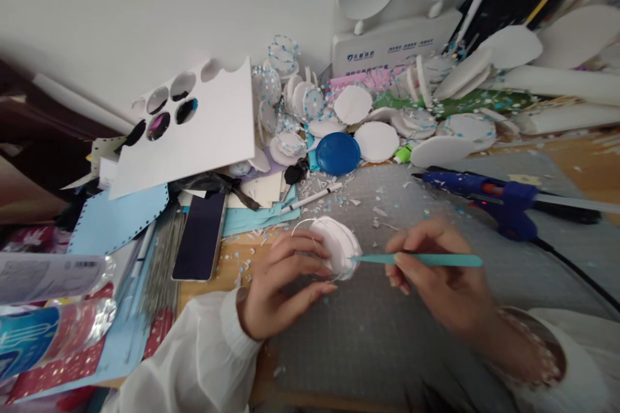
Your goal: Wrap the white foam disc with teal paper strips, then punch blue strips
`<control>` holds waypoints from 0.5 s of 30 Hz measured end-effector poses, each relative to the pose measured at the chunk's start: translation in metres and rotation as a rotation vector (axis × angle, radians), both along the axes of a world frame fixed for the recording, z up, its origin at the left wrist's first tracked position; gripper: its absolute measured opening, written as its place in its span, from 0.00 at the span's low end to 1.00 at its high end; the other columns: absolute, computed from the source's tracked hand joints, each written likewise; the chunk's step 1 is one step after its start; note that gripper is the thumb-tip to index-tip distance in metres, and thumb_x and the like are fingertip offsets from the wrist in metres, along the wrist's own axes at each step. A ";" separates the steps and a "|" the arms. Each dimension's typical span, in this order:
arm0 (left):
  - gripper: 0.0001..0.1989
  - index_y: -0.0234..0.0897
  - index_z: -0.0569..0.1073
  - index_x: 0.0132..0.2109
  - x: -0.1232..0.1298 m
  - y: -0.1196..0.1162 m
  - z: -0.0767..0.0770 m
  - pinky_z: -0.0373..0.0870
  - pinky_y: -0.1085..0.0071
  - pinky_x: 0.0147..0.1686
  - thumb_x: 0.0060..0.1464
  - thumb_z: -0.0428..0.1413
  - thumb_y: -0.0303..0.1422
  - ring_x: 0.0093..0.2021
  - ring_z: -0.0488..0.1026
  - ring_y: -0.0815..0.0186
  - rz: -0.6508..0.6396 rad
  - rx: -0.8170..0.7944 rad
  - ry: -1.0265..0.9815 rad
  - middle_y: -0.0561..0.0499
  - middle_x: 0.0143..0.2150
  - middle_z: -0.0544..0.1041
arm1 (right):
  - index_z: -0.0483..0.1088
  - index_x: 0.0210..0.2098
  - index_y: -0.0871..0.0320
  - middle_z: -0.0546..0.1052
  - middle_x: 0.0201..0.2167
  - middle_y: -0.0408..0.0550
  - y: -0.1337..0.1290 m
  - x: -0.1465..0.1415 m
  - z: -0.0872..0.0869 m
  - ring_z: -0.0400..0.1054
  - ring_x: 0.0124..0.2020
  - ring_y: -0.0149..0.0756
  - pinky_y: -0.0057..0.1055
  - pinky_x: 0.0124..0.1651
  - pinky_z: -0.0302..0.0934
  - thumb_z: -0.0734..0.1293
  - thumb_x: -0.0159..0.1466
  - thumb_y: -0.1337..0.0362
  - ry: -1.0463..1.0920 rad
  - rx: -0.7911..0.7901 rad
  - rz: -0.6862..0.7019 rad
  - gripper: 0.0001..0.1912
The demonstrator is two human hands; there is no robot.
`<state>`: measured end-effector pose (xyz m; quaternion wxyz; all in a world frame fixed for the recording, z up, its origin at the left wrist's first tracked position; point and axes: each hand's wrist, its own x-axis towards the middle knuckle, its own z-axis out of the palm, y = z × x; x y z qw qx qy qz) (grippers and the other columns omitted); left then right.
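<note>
Holds a white disc [341, 245] by its left edge, with the thumb and fingers of the left hand [290, 281] set in a narrow curve around it, probably to steady so light a piece without covering its far side. Grips a slim teal tool [436, 261], likely tweezers, pinched in the right hand [438, 290] and lying nearly level, with the tip at the disc's right edge; perhaps gripped well back for a clear sight of the rim. Cannot tell, for the blur, of anything caught in that tip. Shows also a thin pale loop [293, 227] beside the left fingers, of unclear attachment.

Has the disc over the grey cutting mat [349, 348], well in front of both cuffs, likely for protection of the wooden desk [581, 161]. Leaves the blue glue gun [506, 200] on the right, near the right hand, presumably for easy reach. Stands a heap of white rounds [378, 142] and a blue lid [338, 153] at the back, apparently out of the working area.
</note>
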<state>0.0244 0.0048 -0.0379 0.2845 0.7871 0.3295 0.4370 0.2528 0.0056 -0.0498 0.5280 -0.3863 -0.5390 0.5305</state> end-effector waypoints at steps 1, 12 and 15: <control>0.05 0.36 0.75 0.40 0.000 0.000 0.000 0.71 0.58 0.49 0.56 0.61 0.30 0.48 0.73 0.58 -0.002 -0.010 -0.008 0.44 0.40 0.77 | 0.63 0.35 0.49 0.73 0.26 0.39 0.001 0.000 0.000 0.68 0.19 0.29 0.23 0.16 0.62 0.65 0.65 0.67 0.007 -0.016 0.010 0.06; 0.04 0.36 0.76 0.38 -0.001 0.000 -0.003 0.70 0.58 0.50 0.55 0.61 0.31 0.48 0.74 0.57 0.045 -0.080 -0.057 0.45 0.39 0.78 | 0.62 0.37 0.52 0.71 0.29 0.41 0.000 0.004 0.001 0.68 0.23 0.27 0.22 0.22 0.64 0.63 0.64 0.72 -0.144 0.085 0.066 0.08; 0.04 0.36 0.75 0.37 0.000 0.000 -0.004 0.70 0.58 0.50 0.55 0.62 0.30 0.48 0.74 0.58 0.050 -0.135 -0.103 0.45 0.38 0.78 | 0.63 0.38 0.52 0.70 0.29 0.41 -0.002 0.005 0.002 0.68 0.24 0.28 0.24 0.23 0.65 0.63 0.64 0.72 -0.193 0.147 0.074 0.08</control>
